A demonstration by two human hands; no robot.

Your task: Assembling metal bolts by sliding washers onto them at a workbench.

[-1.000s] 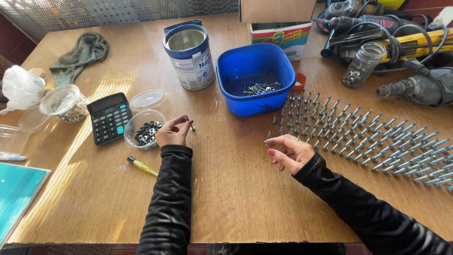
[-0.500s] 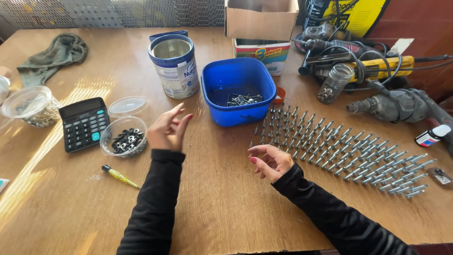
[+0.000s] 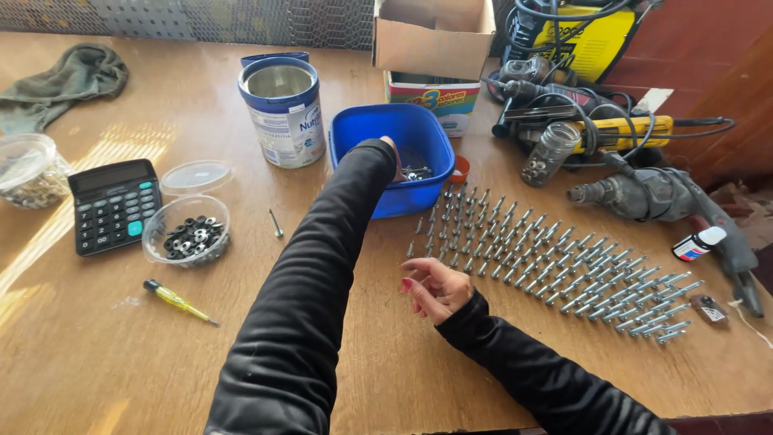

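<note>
Left hand reaches into blue plastic tub, sleeve covering most of it; grip hidden, cannot tell how far open or whether it holds anything. Small metal parts lie loose in the tub just right of that hand. Right hand rests on wooden counter, palm up, fingers loosely curled, half open, holding nothing. Rows of grey metal bolts spread right of and beyond it, long axes slanting toward the far right. Round clear dish of black washers sits well left of both hands.
</note>
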